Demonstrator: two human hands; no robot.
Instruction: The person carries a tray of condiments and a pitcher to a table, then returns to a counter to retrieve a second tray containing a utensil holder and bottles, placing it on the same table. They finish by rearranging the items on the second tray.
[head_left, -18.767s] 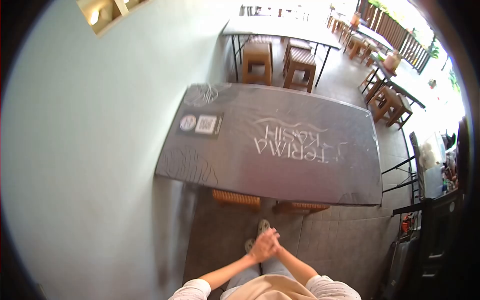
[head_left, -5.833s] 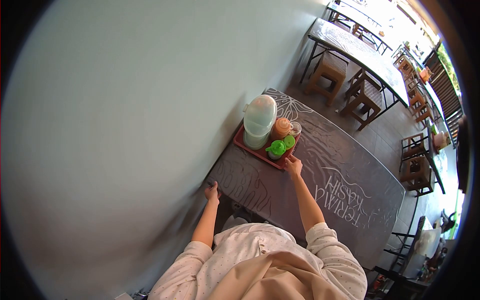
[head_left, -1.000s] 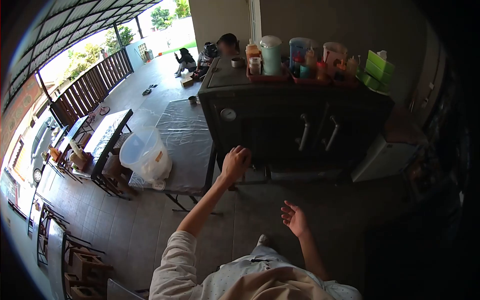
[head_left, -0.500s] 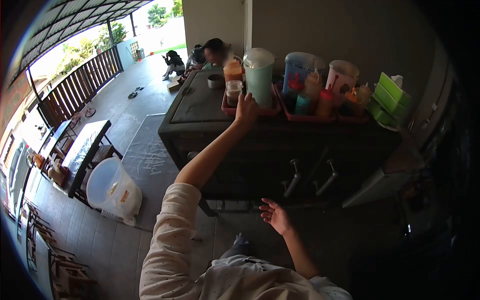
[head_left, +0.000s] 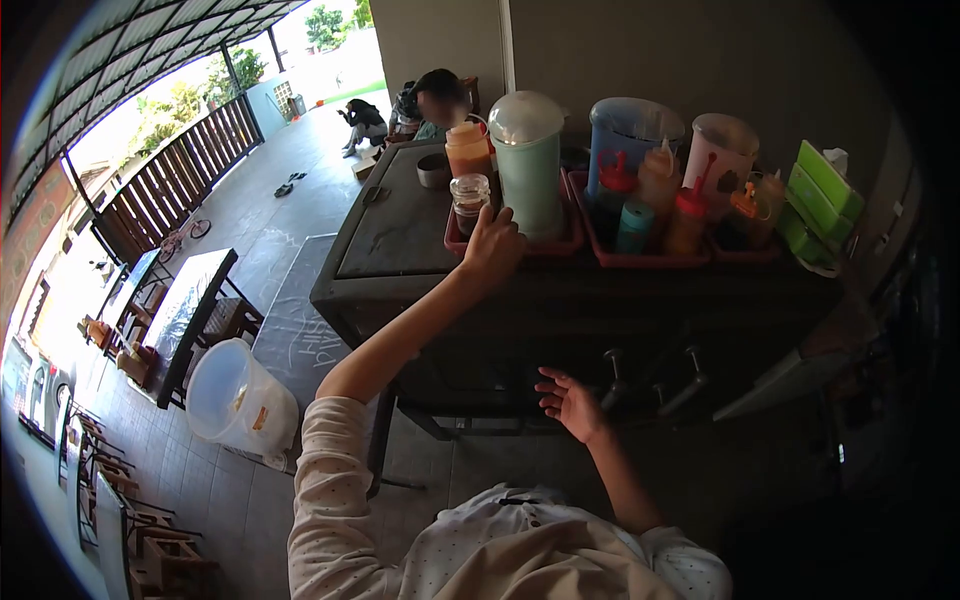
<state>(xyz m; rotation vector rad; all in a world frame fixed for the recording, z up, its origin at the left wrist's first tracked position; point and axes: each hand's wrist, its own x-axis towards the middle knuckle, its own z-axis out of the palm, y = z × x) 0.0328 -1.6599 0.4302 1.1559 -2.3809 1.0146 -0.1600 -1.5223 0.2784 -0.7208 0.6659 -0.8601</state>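
Note:
My left hand point(head_left: 494, 245) is at the front of a red tray point(head_left: 567, 246), with its fingers curled. What lies within those fingers is hidden. Just left of it stands a small clear glass jar point(head_left: 470, 205) with dark contents. A tall pale green container point(head_left: 530, 175) with a clear domed lid stands close behind the hand, and a squeeze bottle of orange sauce point(head_left: 468, 152) is behind the jar. My right hand point(head_left: 573, 405) hangs in the air below the cabinet top, fingers apart and holding nothing.
The dark cabinet point(head_left: 385, 235) also bears a small round bowl point(head_left: 434, 170), a second red tray point(head_left: 650, 261) of several sauce bottles, a blue tub point(head_left: 625, 135), a pink tub point(head_left: 722, 150) and a green box point(head_left: 822, 195). A person point(head_left: 440, 100) is behind it. A white bin point(head_left: 245, 400) stands left.
The view has shifted and come closer to the cabinet top. My left hand stays by the jar and the tray's front. My right hand remains raised and open.

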